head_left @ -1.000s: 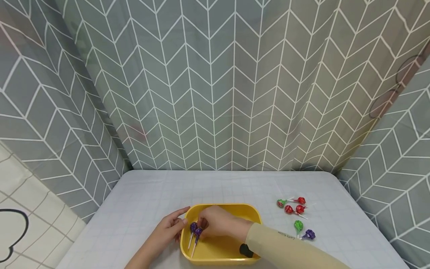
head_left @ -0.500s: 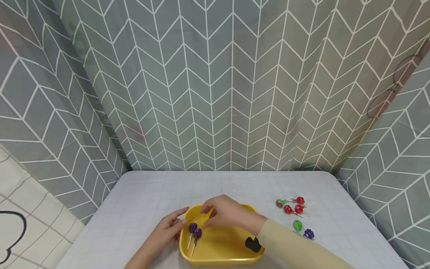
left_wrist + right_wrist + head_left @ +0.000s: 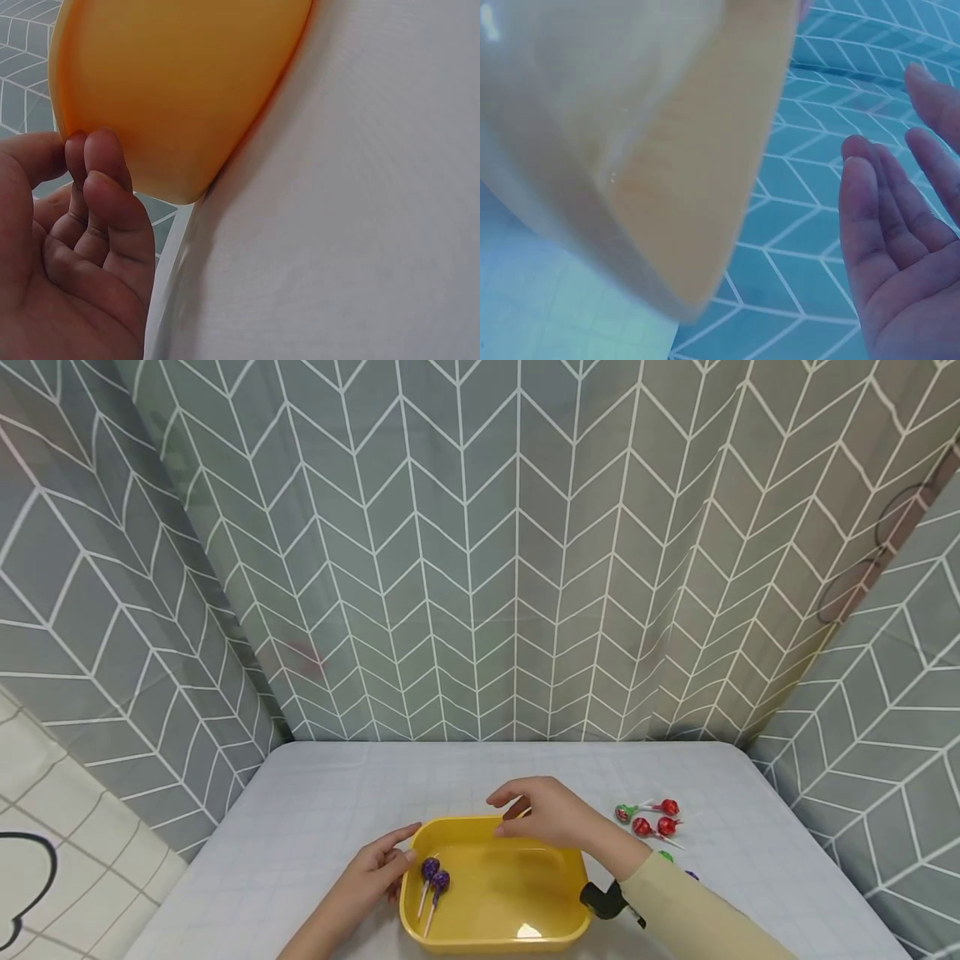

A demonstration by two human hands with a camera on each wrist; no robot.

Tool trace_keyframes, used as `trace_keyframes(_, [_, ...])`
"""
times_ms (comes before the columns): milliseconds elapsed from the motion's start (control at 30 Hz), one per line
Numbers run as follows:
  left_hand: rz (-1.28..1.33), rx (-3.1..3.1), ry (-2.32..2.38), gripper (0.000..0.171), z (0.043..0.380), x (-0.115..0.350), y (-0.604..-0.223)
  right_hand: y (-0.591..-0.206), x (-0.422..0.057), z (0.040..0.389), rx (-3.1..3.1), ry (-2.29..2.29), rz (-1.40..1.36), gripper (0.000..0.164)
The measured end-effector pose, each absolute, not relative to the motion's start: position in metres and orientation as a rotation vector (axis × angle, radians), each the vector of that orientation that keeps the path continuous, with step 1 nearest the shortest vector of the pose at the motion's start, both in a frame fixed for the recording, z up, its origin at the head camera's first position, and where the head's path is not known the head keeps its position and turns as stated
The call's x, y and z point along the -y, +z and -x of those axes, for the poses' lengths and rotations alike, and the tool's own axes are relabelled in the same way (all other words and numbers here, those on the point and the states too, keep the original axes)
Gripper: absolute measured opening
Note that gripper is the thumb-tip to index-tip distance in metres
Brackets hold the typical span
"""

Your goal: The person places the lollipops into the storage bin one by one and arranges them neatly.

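Two purple-wrapped lollipops (image 3: 440, 882) lie side by side at the left end of a yellow plastic tray (image 3: 510, 935), their sticks toward the near side. My left hand (image 3: 372, 868) holds the tray's left rim, thumb on the edge and the other fingers against the outer wall; the left wrist view shows those fingers (image 3: 105, 150) touching that wall. Above the far right rim hovers my right hand (image 3: 546, 811), fingers relaxed and holding nothing. In the right wrist view its fingers (image 3: 862, 195) are apart from the tray.
Right of the tray, several lollipops lie on the white table (image 3: 337, 802): red ones (image 3: 667, 826), a green one (image 3: 624, 813), and partly hidden behind the right arm a green one (image 3: 666, 857) and a purple one (image 3: 692, 875). A patterned grey curtain (image 3: 480, 568) hangs behind.
My right hand has lifted away from the purple lollipops and travelled right to the tray's far rim, its fingers loosening. The left hand stays on the tray's left rim.
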State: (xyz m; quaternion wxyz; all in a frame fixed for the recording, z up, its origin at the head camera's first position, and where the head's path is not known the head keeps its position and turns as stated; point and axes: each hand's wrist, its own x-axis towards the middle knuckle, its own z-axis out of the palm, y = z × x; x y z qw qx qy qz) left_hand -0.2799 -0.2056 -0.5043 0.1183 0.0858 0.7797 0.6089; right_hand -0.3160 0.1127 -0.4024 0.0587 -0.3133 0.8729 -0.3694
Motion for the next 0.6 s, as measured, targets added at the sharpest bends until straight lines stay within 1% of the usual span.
trace_keyframes(233, [-0.25, -2.291, 1.769, 0.063, 0.28, 0.205, -0.505, -0.396, -0.146, 0.315, -2.655, -1.235, 0.829, 0.038])
trace_keyframes(600, [-0.247, -2.292, 1.77, 0.063, 0.28, 0.205, -0.505, -0.407, -0.207, 0.305, -2.749, -1.334, 0.527, 0.046])
